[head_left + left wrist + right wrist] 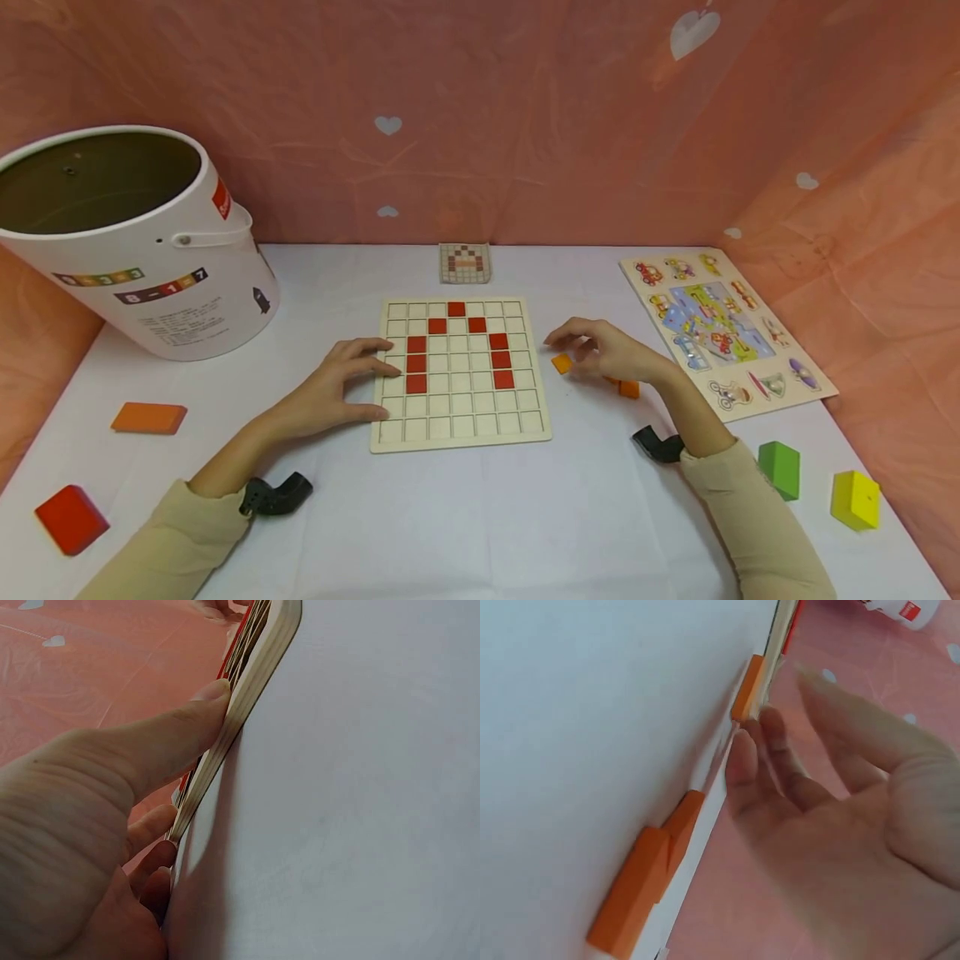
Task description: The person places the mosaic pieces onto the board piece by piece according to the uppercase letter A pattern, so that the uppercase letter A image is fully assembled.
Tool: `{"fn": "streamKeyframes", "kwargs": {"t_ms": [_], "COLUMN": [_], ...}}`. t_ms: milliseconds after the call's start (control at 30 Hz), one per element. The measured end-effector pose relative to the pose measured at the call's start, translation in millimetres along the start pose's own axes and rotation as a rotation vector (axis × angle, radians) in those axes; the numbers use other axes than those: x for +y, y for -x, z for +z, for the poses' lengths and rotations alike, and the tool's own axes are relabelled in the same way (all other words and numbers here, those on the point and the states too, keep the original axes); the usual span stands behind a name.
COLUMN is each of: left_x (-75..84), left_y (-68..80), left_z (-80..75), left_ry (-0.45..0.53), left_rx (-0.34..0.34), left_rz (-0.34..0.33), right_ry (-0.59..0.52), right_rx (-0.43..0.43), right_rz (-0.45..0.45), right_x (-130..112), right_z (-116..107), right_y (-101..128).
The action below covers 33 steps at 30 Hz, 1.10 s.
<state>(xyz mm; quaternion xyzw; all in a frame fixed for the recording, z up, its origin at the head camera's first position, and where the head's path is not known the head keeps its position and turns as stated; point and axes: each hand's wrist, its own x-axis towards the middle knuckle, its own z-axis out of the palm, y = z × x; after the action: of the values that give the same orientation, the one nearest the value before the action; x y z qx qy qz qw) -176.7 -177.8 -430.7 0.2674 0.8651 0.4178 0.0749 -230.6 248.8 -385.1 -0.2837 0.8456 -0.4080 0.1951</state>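
Note:
A wooden grid board (pixel 459 417) lies in the middle of the white table, with several red tiles (pixel 416 363) set in its squares. My left hand (pixel 347 385) rests on the board's left edge. Its fingers lie on top and its thumb (pixel 161 742) presses the board's rim (pixel 247 682). My right hand (pixel 603 350) hovers just right of the board, fingers relaxed, holding nothing. Small orange tiles lie on the table under and beside it: one (pixel 562 363) by the fingertips and one (pixel 628 388) under the wrist. In the right wrist view, my fingertips (pixel 746 754) are close to an orange tile (pixel 748 688), and more orange tiles (pixel 634 889) lie nearer.
A large white bucket (pixel 127 242) stands at the back left. A small pattern card (pixel 465 262) lies behind the board, and a vehicle puzzle (pixel 720 329) lies at the right. Loose blocks: orange (pixel 148 417), red (pixel 71 518), green (pixel 780 468), yellow (pixel 855 498). Pink cloth walls surround the table.

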Motion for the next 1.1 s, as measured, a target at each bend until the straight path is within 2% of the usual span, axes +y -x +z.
{"fn": "streamKeyframes", "kwargs": {"t_ms": [133,367,700,867,1100], "left_x": [-0.4,-0.7,-0.2,0.0,-1.0], "left_y": [0.2,0.0,-0.3,0.1,-0.1], "left_z": [0.2,1.2,0.3,0.0,0.3], "left_ry": [0.001,0.000,0.001,0.002,0.003], "left_rx": [0.003,0.001,-0.001,0.001,0.000], "left_rz": [0.004,0.002,-0.001,-0.002,-0.004], "right_ry": [-0.004,0.010,0.046,0.049,0.037], "right_rx": [-0.019,-0.017,-0.074,-0.062,-0.171], "right_rz": [0.015,-0.014,-0.011,-0.011,-0.119], "right_x": [5,12,1,-23,-62], "right_z": [2,2,-1,4,30], "right_y": [-1,0,-6,-35,-96]}}
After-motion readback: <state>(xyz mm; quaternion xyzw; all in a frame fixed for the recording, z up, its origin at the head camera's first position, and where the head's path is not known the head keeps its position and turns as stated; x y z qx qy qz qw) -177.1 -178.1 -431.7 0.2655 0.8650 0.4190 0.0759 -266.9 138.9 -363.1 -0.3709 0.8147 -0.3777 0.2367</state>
